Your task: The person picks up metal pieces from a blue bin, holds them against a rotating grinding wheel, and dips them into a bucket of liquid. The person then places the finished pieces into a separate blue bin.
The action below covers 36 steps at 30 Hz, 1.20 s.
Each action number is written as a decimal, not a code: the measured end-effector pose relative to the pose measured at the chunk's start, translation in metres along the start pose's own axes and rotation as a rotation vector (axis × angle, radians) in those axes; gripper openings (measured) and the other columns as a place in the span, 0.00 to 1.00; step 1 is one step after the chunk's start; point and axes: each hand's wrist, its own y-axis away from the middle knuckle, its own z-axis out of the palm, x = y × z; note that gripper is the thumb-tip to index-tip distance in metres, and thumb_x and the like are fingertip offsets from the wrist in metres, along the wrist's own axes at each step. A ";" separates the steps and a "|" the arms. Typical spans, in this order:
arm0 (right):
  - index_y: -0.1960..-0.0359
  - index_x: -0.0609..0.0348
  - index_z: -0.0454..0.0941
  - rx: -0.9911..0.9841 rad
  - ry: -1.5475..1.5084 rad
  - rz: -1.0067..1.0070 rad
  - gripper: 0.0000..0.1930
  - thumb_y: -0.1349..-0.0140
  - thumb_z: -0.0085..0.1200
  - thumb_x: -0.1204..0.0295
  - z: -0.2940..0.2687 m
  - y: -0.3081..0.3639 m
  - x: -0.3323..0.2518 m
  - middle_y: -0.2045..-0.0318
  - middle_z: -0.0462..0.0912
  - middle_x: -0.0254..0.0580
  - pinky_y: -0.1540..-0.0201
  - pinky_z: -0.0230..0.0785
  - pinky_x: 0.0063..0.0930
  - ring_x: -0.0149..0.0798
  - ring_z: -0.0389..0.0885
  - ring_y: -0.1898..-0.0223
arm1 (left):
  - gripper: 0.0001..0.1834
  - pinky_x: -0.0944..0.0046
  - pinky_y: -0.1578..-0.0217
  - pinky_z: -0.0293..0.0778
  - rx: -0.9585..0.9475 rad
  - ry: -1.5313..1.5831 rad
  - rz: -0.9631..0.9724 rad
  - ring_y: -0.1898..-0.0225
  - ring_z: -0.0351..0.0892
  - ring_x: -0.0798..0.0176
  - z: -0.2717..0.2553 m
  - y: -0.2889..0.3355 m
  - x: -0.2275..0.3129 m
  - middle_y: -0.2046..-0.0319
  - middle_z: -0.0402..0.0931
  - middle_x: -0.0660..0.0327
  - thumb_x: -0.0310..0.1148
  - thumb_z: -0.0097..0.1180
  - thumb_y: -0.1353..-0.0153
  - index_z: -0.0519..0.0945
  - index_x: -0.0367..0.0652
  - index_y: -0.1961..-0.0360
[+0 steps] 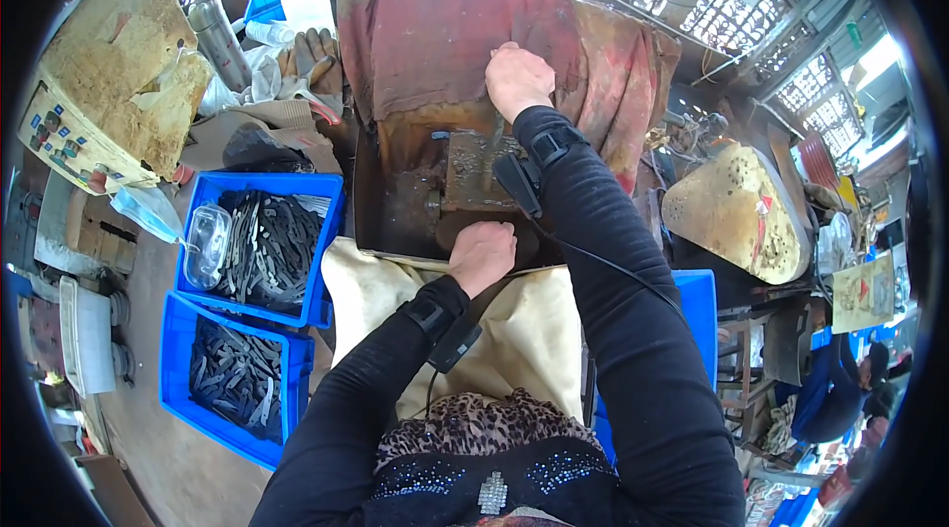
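My right hand [519,80] is closed in a fist against the dark red cloth [445,33] draped over the back of a rusty metal machine housing [371,201]. Whatever its fingers grip is hidden. My left hand [482,255] is lower, at the housing's front edge, also closed with the fingers curled away from view, so anything in it does not show. Between the two hands, inside the housing, is a brown, grimy metal block [474,171]. A cream apron or sheet [524,329] hangs from the front edge toward my lap.
At my left, two blue bins [188,349] hold many dark, curved metal pieces, with clear safety goggles [207,245] on the far one. Another blue bin [697,305] stands by my right arm. Work gloves [311,57] lie beyond. A person [835,394] is far right.
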 end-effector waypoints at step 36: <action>0.60 0.68 0.74 0.096 0.404 -0.530 0.25 0.28 0.32 0.56 0.047 -0.079 0.064 0.64 0.79 0.70 0.57 0.70 0.55 0.66 0.77 0.57 | 0.13 0.54 0.58 0.75 -0.085 -0.758 -0.647 0.49 0.74 0.51 -0.140 0.213 -0.327 0.48 0.73 0.57 0.35 0.51 0.41 0.82 0.51 0.56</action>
